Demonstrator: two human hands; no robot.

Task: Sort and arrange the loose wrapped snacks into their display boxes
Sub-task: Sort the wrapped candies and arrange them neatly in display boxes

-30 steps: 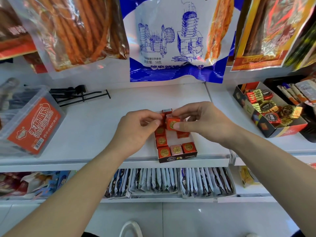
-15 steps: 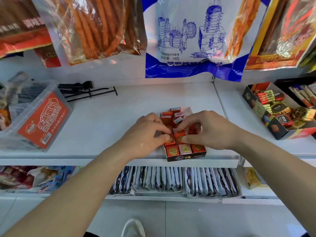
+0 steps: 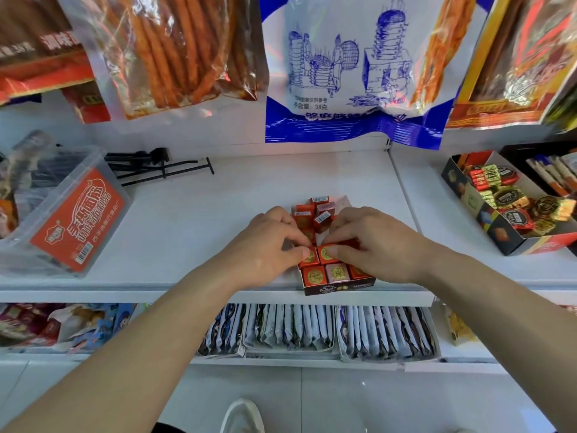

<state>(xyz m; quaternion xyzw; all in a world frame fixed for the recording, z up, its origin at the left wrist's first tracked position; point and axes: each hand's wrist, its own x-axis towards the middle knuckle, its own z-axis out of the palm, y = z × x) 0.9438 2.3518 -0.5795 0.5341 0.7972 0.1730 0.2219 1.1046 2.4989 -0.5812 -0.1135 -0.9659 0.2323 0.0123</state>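
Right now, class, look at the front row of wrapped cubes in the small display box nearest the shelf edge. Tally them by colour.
Red cubes: 2 (one partly under the right hand)
Pink cubes: 1
Total: 3 in the front row of the display box

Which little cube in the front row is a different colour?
The middle cube: pale pink, while its neighbours in the small display box are red-orange.
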